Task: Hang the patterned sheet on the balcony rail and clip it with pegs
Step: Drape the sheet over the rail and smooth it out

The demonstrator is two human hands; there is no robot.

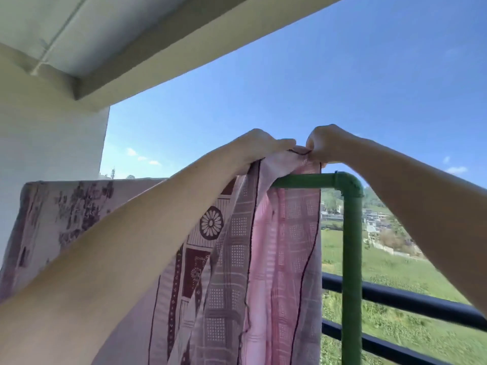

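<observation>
Head view: both bare arms reach up and away toward the top of a green pipe rail (303,181).
Left hand (259,148): knuckles up, fingers curled over the bunched top edge of the patterned sheet (263,259), gripping it just above the rail.
Right hand (325,143): raised close beside the left, thumb and fingers pinching the same edge near the rail's corner elbow (347,184).
Sheet: pink and maroon, draped over the rail, folds hanging down on the near side, spreading left.
Beyond: dark balcony railing (395,299), green field, blue sky.
</observation>
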